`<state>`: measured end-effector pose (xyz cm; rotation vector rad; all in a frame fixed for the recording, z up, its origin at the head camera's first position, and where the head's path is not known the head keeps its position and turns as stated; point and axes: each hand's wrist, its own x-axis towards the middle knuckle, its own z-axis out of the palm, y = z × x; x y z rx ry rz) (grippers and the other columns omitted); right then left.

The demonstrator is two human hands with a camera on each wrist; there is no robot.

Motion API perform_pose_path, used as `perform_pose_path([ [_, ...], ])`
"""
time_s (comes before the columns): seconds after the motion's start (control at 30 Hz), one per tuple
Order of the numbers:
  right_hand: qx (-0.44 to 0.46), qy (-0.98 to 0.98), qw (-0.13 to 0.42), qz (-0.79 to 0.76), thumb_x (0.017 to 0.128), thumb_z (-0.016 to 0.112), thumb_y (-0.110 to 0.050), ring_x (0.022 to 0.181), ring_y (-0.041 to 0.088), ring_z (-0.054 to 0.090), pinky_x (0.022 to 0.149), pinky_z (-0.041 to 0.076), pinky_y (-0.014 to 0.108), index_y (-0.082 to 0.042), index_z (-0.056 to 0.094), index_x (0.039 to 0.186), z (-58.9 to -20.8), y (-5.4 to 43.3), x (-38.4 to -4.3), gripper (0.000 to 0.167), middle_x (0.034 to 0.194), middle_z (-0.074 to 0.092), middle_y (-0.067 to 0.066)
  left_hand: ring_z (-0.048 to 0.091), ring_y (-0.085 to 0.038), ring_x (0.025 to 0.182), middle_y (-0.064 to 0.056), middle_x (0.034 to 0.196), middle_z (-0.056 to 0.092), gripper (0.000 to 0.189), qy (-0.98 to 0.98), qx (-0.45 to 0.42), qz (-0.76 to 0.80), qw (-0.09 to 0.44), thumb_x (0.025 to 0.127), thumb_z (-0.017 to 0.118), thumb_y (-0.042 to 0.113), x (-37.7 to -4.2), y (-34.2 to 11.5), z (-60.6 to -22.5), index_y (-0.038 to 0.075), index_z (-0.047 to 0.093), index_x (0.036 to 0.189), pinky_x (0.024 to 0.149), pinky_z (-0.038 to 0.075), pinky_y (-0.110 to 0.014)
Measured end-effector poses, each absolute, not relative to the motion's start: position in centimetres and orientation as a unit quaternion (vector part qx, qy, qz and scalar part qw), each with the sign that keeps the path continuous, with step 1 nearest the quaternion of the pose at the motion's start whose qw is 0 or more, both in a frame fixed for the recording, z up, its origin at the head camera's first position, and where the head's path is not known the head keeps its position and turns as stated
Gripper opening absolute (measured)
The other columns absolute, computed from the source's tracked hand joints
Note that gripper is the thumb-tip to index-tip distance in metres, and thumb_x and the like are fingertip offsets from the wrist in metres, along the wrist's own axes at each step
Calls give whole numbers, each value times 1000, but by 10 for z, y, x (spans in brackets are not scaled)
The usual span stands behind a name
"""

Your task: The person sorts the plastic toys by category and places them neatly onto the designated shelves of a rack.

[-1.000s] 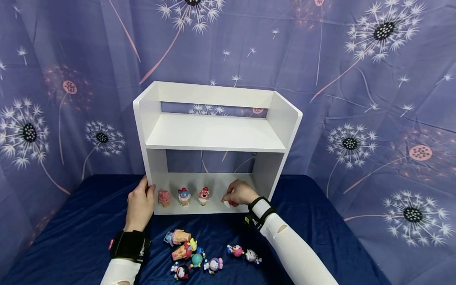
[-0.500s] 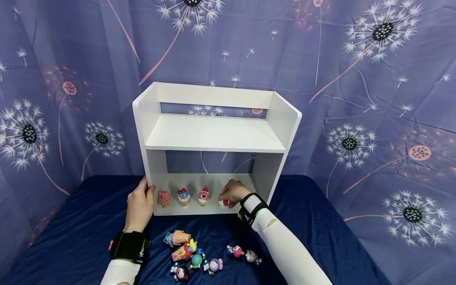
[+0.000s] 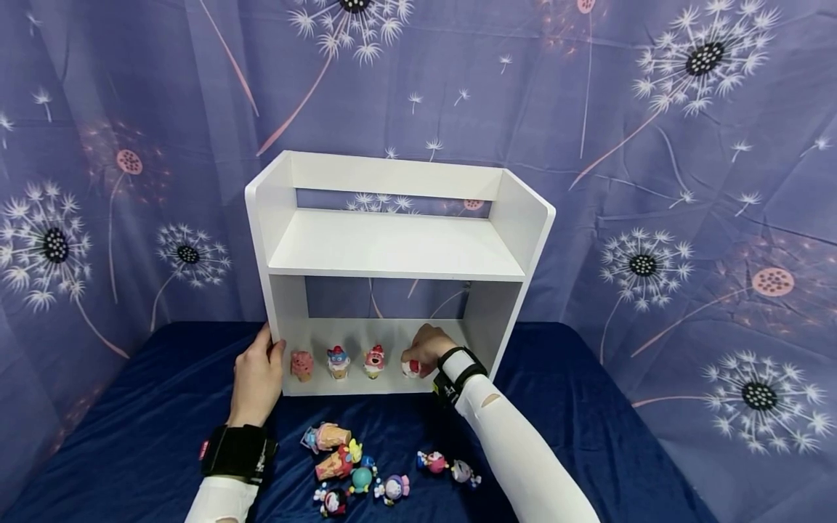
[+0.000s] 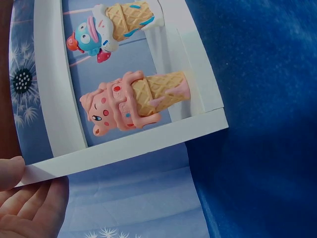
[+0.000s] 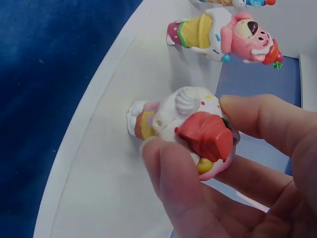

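Observation:
My left hand point(image 3: 253, 378) grips the left side panel of a white two-tier shelf point(image 3: 395, 243), thumb on one face and fingers on the other in the left wrist view. On the lower tier, my right hand point(image 3: 430, 346) pinches an ice-cream-cone figurine point(image 5: 173, 116) with a white, red-topped head; its base is at the shelf board. To its left stand three upright cone figurines in a row: one with a pink bear and red hat point(image 3: 374, 361), one with a blue character point(image 3: 338, 361), and an all-pink one point(image 3: 301, 365) nearest the left panel.
In front of the shelf, several figurines lie on the dark blue cloth point(image 3: 556, 436): a cone figurine point(image 3: 325, 436) among a cluster at left, and a pink-and-blue figure point(image 3: 431, 460) beside a grey-white one point(image 3: 461, 472). A purple dandelion curtain point(image 3: 418, 73) hangs behind.
My right hand has shifted left along the lower tier with the cone figurine, closer to the standing row. The left hand stays in place on the side panel.

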<state>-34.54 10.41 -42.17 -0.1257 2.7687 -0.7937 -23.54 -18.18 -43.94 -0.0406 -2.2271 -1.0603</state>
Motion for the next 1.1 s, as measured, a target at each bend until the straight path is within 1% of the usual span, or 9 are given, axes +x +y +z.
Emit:
perform_pose_path([
  [0.2, -46, 956, 138, -256, 77, 74, -14, 42, 12, 61, 42, 48, 23, -5, 67, 55, -418, 102, -349, 24, 53, 62, 3, 65, -45, 95, -30, 107, 65, 29, -851, -17, -407, 332, 100, 55, 3, -235, -182, -439, -1, 55, 128, 74, 49, -57],
  [0.33, -43, 957, 141, -248, 77, 75, -15, 37, 10, 57, 38, 45, 21, -5, 67, 55, -415, 100, -351, 25, 50, 59, 2, 65, -45, 94, -30, 107, 65, 28, -851, -18, -406, 333, 100, 54, 4, -235, -182, -439, -1, 55, 127, 73, 49, -57],
  [0.6, -28, 959, 151, -237, 77, 76, -16, 39, 13, 58, 38, 45, 21, -5, 63, 58, -417, 95, -355, 26, 57, 60, 5, 64, -45, 95, -31, 109, 64, 29, -853, -16, -408, 326, 100, 53, 4, -234, -181, -439, -1, 54, 129, 73, 49, -57],
  [0.7, -25, 958, 158, -236, 78, 76, -17, 37, 13, 57, 38, 45, 21, -4, 62, 59, -418, 94, -356, 27, 54, 59, 5, 64, -46, 95, -31, 110, 64, 29, -853, -12, -408, 326, 100, 54, 3, -234, -181, -439, -1, 54, 129, 74, 49, -57],
  [0.87, -29, 958, 170, -228, 79, 75, -19, 35, 12, 56, 37, 44, 21, -5, 62, 60, -419, 94, -358, 28, 46, 54, 2, 63, -47, 98, -32, 112, 63, 33, -853, -12, -409, 324, 100, 54, 3, -235, -180, -438, -2, 53, 132, 76, 49, -57],
  [1.1, -25, 956, 173, -234, 80, 76, -19, 38, 13, 59, 38, 45, 21, -5, 61, 60, -419, 93, -358, 29, 46, 53, 1, 63, -46, 99, -32, 113, 63, 33, -854, -10, -412, 319, 100, 54, 3, -234, -181, -437, -1, 53, 132, 77, 49, -57],
])
